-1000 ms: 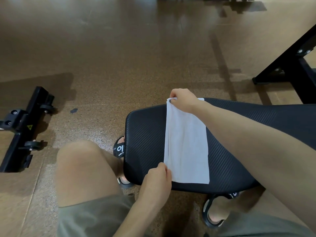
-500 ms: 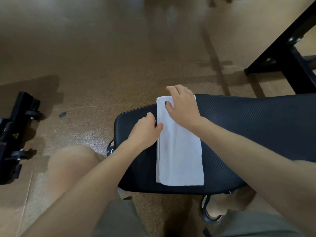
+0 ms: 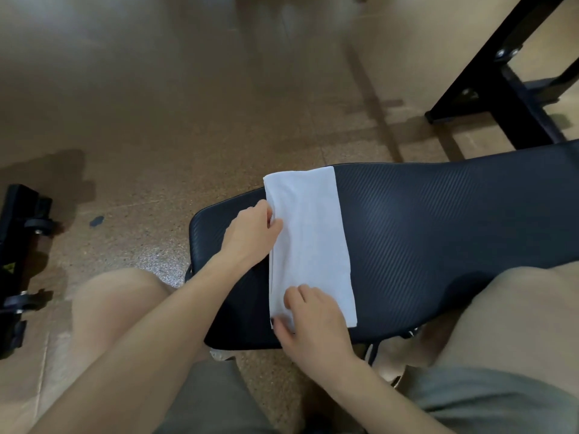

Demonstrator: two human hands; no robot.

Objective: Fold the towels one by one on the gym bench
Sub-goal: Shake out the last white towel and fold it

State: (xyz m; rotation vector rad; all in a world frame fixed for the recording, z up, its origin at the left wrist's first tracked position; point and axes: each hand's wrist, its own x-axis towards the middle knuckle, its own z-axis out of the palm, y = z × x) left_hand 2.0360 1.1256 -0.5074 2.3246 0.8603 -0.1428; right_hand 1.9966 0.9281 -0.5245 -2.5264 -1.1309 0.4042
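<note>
Since half a second ago, the right hand (image 3: 308, 321) has dropped from the far end to pinch the near corner of the towel (image 3: 310, 239), lying lengthwise-folded mid-frame on the bench (image 3: 438, 233), while the left hand (image 3: 250, 236) grips its left edge, suggesting a crosswise fold follows.

— How many towels?
— One towel (image 3: 310, 233), white, lying folded on the bench.
— Benches?
— One bench (image 3: 438, 233), black and padded.
— Hands?
— Two: the left hand (image 3: 250, 236) and the right hand (image 3: 313, 324), both at the towel.
— Knees?
— Two bare knees, one on each side of the bench.
— Other gear?
— Two black metal frames on the floor: one frame (image 3: 18, 261) at the left, another frame (image 3: 501, 89) at the upper right.
</note>
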